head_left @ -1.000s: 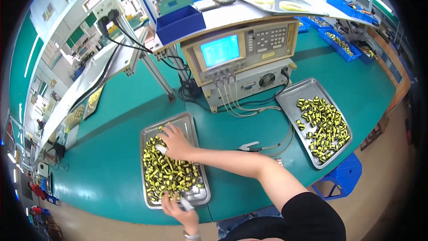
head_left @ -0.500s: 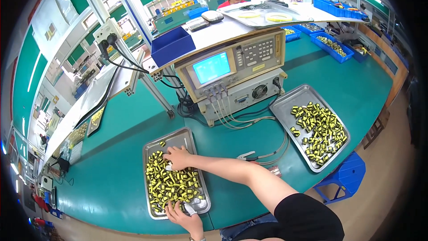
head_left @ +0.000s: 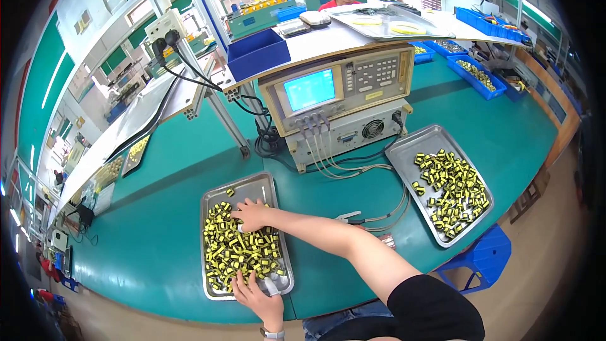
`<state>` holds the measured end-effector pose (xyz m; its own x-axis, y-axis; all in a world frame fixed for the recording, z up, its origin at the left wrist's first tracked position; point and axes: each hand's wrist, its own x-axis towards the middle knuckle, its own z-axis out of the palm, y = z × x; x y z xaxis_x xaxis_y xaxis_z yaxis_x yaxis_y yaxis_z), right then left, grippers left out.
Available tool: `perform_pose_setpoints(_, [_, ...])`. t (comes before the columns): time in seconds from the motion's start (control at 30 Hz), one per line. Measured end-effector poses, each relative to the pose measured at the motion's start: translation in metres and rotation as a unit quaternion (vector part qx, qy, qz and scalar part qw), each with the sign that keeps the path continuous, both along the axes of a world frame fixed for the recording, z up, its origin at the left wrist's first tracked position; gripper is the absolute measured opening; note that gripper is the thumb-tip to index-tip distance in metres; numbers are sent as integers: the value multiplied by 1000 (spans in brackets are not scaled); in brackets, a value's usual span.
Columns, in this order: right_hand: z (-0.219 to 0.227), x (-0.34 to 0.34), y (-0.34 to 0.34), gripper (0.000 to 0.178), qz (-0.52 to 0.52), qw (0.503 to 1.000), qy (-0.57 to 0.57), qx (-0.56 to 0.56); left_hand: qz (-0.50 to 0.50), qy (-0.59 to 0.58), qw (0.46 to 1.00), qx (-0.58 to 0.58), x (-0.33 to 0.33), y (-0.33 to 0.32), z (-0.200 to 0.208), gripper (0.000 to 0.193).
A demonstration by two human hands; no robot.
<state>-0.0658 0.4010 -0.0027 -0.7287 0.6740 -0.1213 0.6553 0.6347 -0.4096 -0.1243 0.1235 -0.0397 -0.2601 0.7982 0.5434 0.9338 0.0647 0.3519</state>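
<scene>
The left hand, a watch at its wrist, lies with fingers spread over the near end of a heap of small, blocky, yellow-and-black parts. The right hand reaches across from the right, its fingers apart and their tips down among the parts at the heap's far right side; whether it pinches one, I cannot tell. A white covering shows on each thumb.

The heap fills most of a rectangular, silver metal tray near the front edge of the green tabletop, left of its middle. One loose yellow-and-black part sits apart from the heap, toward the tray's far end.

A second silver metal tray, set at a slant toward the tabletop's right edge, carries another heap of similar yellow-and-black parts. Between the trays lies a silver-tipped clip on grey cables. Behind them, toward the back edge, a beige, box-shaped instrument with a lit blue screen rests on a pale metal box with a round fan grille. Near the far right corner stands a long, blue plastic bin of small parts.
</scene>
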Motion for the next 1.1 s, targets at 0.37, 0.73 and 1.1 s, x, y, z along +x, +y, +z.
perform_pose_setpoints(0.37, [-17,12,-25,52,-57,995,83,-1,-6,7,1000,-20,5,-3,6,42])
perform_pose_setpoints(0.73, [10,13,-36,59,-36,997,74,2,0,-5,1000,-25,-10,16,15,38])
perform_pose_setpoints(1.1, [15,21,-56,59,-33,999,28,8,3,-6,999,-43,-11,8,16,39])
